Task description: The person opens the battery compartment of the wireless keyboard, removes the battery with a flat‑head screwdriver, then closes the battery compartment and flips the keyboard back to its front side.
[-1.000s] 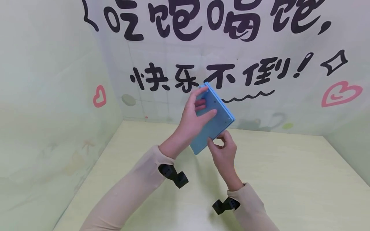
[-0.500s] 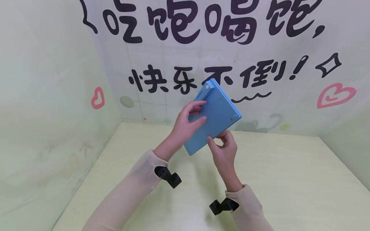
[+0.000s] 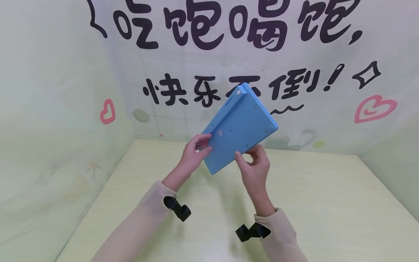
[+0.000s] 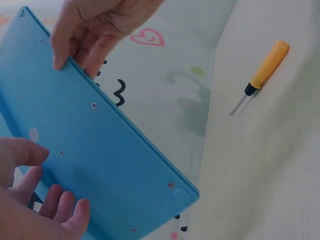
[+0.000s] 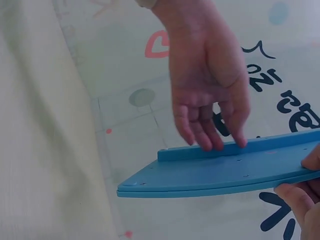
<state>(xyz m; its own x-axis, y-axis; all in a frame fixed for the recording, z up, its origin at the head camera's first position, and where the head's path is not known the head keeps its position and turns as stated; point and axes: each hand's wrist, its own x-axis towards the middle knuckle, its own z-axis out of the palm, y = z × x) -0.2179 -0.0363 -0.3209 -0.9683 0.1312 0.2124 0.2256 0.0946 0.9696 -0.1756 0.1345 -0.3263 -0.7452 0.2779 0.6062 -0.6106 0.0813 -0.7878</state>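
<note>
A flat blue plastic rectangular panel (image 3: 243,122) is held tilted above the pale surface (image 3: 327,203). The right hand (image 3: 256,169) pinches its lower edge between thumb and fingers. The left hand (image 3: 191,154), fingers loosely bent and thumb apart, is at the panel's ridged side; contact is unclear. An orange-handled screwdriver (image 4: 267,70) lies inward of the surface's back edge.

A flat blue slab (image 3: 243,125), one edge ridged, is held tilted midair.

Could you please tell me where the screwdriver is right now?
In the left wrist view, the yellow-handled screwdriver lies upper right on the pale tabletop, apart from the blue panel in the person's right hand.
</note>
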